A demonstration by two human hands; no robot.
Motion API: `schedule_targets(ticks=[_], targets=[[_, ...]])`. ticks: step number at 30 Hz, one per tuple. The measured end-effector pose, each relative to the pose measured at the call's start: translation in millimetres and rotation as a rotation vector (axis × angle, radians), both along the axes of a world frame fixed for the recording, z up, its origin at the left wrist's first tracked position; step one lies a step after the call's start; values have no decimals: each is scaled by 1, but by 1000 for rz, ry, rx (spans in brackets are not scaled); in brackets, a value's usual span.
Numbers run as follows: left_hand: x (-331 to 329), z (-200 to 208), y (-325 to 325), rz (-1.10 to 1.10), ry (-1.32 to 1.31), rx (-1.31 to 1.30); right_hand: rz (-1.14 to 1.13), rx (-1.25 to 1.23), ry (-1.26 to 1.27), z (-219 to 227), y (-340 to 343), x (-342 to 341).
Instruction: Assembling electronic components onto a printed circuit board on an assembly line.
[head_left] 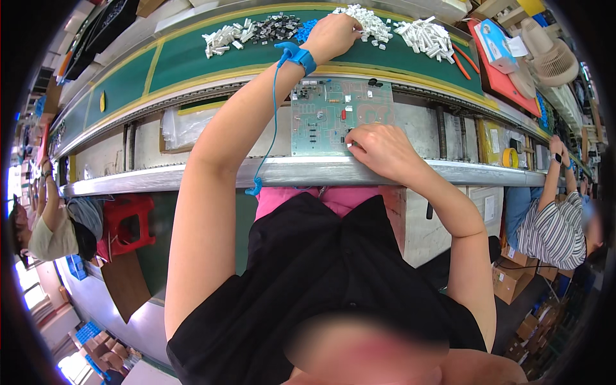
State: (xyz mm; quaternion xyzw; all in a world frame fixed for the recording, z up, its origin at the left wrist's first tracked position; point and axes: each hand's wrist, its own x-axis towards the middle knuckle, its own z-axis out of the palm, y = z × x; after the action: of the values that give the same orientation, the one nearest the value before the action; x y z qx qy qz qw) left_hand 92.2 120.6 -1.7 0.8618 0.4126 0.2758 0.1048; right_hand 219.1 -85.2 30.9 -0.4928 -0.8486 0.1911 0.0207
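Note:
A green circuit board lies on the conveyor rails in front of me. My right hand rests at its near right corner, fingers curled, pinching a small white part against the board. My left hand reaches far across to the green shelf, fingers closed in a pile of small white parts. A blue wrist strap with a coiled blue cord sits on my left wrist.
More piles of white, grey and blue parts lie on the green shelf. Red-handled cutters and a red tray sit at right. Co-workers sit at the left and the right. A red stool stands below.

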Motion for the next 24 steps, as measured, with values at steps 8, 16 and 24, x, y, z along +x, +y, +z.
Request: schedule_targets(ticks=[8, 16, 24], targets=[[-9, 1, -1, -10, -87, -56, 27, 13, -26, 1, 0, -1], [-2, -3, 1, -43, -123, -150, 23, 9, -22, 1, 1, -3], [-18, 11, -8, -15, -274, -160, -20, 9, 8, -1, -1, -3]])
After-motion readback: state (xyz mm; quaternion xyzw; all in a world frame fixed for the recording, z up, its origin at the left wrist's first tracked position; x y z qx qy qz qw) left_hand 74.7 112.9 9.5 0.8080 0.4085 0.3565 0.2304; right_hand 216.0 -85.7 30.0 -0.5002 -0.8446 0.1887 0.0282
